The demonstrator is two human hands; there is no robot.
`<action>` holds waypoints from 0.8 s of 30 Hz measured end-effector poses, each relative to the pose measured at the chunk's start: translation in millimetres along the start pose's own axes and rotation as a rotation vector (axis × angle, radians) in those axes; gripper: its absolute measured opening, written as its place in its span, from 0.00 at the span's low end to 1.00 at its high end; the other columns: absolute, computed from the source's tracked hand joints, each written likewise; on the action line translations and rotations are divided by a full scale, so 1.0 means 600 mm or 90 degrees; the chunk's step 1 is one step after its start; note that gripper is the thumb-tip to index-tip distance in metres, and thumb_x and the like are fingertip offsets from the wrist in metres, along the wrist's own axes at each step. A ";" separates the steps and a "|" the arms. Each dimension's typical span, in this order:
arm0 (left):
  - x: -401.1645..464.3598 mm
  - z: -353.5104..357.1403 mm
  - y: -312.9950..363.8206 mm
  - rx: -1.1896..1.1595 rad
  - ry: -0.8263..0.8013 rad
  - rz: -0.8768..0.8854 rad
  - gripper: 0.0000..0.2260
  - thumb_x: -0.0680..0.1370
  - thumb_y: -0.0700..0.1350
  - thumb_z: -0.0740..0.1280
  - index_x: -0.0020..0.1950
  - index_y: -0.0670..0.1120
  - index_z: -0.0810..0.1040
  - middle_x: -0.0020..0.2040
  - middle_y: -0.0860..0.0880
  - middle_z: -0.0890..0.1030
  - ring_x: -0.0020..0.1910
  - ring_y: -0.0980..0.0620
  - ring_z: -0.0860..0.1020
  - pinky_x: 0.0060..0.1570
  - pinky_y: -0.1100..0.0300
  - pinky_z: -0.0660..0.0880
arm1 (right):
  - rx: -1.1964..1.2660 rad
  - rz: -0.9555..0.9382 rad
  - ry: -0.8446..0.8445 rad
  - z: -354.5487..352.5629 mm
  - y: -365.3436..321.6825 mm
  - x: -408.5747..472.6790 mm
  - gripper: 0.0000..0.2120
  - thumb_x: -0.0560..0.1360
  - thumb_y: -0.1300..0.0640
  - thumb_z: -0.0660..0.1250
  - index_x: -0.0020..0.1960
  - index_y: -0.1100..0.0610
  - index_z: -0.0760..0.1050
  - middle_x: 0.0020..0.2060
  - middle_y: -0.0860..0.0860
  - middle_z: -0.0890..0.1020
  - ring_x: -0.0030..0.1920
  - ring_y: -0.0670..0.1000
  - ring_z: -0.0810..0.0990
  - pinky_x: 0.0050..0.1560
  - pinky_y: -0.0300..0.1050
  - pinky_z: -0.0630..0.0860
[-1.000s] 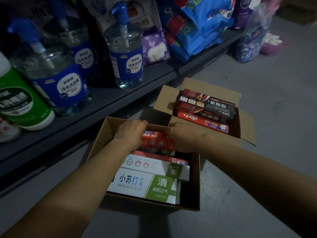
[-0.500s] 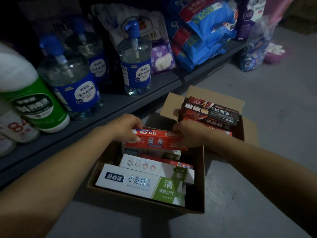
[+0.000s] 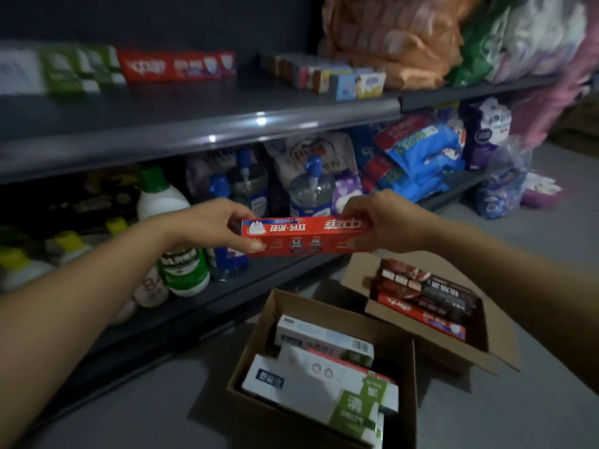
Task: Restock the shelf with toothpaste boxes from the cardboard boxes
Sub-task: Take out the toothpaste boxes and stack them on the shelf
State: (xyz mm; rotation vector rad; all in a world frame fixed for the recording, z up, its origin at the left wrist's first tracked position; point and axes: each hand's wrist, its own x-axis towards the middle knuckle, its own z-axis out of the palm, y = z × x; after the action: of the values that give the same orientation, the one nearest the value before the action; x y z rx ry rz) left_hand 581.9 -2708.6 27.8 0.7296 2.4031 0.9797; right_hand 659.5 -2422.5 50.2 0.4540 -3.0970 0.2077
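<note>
A red toothpaste box (image 3: 304, 235) is held level in the air, in front of the lower shelf. My left hand (image 3: 212, 226) pinches its left end and my right hand (image 3: 385, 222) grips its right end. Below on the floor, the near cardboard box (image 3: 256, 338) holds white and green toothpaste boxes (image 3: 324, 384). The far cardboard box (image 3: 499, 351) holds red and dark toothpaste boxes (image 3: 424, 296). The upper shelf (image 3: 201, 124) carries a row of red and green toothpaste boxes (image 3: 175, 64) at its back.
Small boxed goods (image 3: 343, 79) stand on the upper shelf's right part, with soft packs (image 3: 398, 37) beside them. The lower shelf holds pump bottles (image 3: 311, 189), a green-labelled bottle (image 3: 181, 257) and blue packs (image 3: 418, 157). A plastic bag (image 3: 505, 186) sits on the grey floor.
Both hands have lifted the red toothpaste box out of the near cardboard box and up to the level of the lower shelf. The view has tilted up, showing the upper shelf.
</note>
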 end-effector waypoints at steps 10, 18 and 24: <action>-0.129 -0.166 0.069 -0.145 0.096 -0.011 0.22 0.67 0.47 0.75 0.59 0.47 0.79 0.53 0.49 0.84 0.53 0.53 0.82 0.44 0.65 0.79 | -0.097 -0.221 0.271 -0.168 -0.100 0.049 0.21 0.67 0.41 0.65 0.52 0.55 0.77 0.43 0.50 0.80 0.43 0.55 0.80 0.40 0.50 0.77; -0.222 -0.273 0.076 -0.122 0.222 -0.003 0.21 0.65 0.47 0.76 0.57 0.47 0.80 0.51 0.48 0.84 0.50 0.56 0.83 0.42 0.66 0.79 | -0.073 -0.207 0.242 -0.234 -0.192 0.118 0.21 0.65 0.48 0.74 0.54 0.52 0.72 0.44 0.49 0.79 0.43 0.53 0.79 0.43 0.50 0.76; -0.253 -0.319 0.067 -0.085 0.300 -0.010 0.26 0.62 0.50 0.75 0.59 0.46 0.79 0.52 0.48 0.82 0.48 0.55 0.82 0.37 0.69 0.78 | -0.018 -0.173 0.139 -0.257 -0.237 0.184 0.24 0.63 0.51 0.79 0.54 0.52 0.71 0.45 0.46 0.78 0.42 0.47 0.76 0.38 0.36 0.67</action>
State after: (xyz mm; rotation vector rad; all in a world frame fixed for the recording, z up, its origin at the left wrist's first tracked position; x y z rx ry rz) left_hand 600.6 -2873.4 211.6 0.4676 2.6900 1.4189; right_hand 592.1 -2569.0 224.2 0.7852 -2.7842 0.1939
